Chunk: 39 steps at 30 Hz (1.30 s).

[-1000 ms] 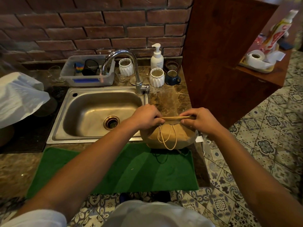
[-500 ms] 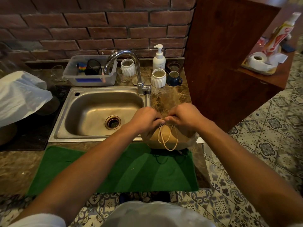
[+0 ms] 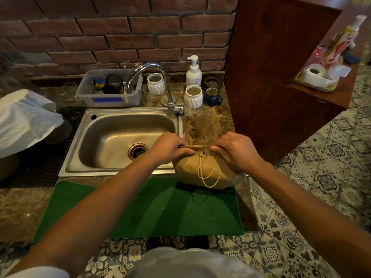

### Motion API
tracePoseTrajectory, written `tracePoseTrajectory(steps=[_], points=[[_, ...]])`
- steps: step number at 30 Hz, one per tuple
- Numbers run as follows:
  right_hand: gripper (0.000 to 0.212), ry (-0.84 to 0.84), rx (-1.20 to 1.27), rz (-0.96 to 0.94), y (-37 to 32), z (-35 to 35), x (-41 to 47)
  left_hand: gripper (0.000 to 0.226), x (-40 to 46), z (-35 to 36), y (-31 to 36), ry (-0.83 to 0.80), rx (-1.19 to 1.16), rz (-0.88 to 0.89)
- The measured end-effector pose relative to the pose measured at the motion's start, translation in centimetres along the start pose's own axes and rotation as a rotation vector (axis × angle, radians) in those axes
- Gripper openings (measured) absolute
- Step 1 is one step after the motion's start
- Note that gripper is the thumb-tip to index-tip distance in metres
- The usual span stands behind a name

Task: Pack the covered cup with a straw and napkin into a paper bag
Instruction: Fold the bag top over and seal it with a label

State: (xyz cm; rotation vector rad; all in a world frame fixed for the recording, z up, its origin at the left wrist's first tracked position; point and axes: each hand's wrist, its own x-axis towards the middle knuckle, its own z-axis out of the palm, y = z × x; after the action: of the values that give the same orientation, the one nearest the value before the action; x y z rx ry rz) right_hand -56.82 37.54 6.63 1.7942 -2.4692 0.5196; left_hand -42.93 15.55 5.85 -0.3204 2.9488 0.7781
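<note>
A brown paper bag point(image 3: 192, 171) stands on the counter at the far right corner of the green mat point(image 3: 140, 209). Its top edge is pressed flat into a narrow fold, and a twine handle loop point(image 3: 208, 173) hangs down its near face. My left hand point(image 3: 170, 147) pinches the left end of that fold. My right hand point(image 3: 234, 151) pinches the right end. The cup, straw and napkin are out of sight.
A steel sink point(image 3: 120, 137) with a curved tap point(image 3: 160, 85) lies left of the bag. Behind it stand a plastic tub point(image 3: 108, 99), two white ribbed cups point(image 3: 193, 97), a blue mug point(image 3: 212, 97) and a soap pump point(image 3: 193, 73). A wooden cabinet point(image 3: 271, 77) rises on the right.
My hands came together over the middle of the bag top, then slid apart again along the flattened fold. The bag stayed in place.
</note>
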Motion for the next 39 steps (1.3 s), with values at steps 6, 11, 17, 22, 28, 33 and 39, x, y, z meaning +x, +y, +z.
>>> tracePoseTrajectory(steps=[6,11,17,22,28,33,39], points=[[0.021,-0.006,0.019,0.015,0.9,0.4,0.2,0.019,-1.6,0.1,-2.4,0.060,-0.246,-0.068],[0.027,-0.086,0.065,0.036,1.3,0.3,1.0,0.020,-2.6,0.5,-2.0,0.092,-0.267,-0.064],[0.032,-0.201,0.099,-0.021,-1.5,0.9,3.9,0.021,-2.5,0.7,-1.2,0.139,-0.247,-0.070],[0.031,-0.157,0.044,-0.050,-2.0,1.0,3.8,0.020,-2.7,0.7,-1.2,0.162,-0.234,-0.050],[0.029,-0.093,0.053,-0.018,0.7,-0.4,1.1,0.019,-3.1,1.0,-1.7,0.193,-0.276,-0.069],[0.030,-0.131,0.082,-0.028,0.8,-0.1,1.3,0.020,-3.0,0.9,-1.6,0.166,-0.253,-0.085],[0.030,-0.143,0.107,-0.069,0.1,0.2,1.7,0.036,-0.7,-1.0,1.7,0.062,0.025,0.104]])
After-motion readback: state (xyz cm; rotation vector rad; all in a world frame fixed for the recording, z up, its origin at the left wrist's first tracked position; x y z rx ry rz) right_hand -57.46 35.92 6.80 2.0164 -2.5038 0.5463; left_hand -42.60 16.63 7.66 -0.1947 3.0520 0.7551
